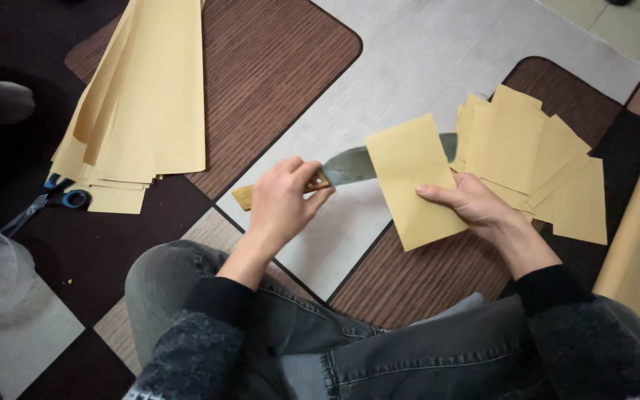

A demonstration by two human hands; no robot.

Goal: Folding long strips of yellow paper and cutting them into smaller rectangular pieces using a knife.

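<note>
Patterned rug (424, 52), knife (350, 167) through paper sheet (412, 178)

Mustard-yellow paper against a brown, cream and black patchwork rug.
I see the flat rectangular sheet of mustard-yellow paper (416, 181) matching the loose pile of cut yellow paper pieces (538, 167) and the long stack of yellow paper strips (146, 96). The big knife with its grey steel blade and light wooden handle (346, 167) crosses the rug's cream wood-grain patch (424, 67). Blue-handled scissors (57, 198) lie on black; my jeans (379, 355) are grey.
</note>
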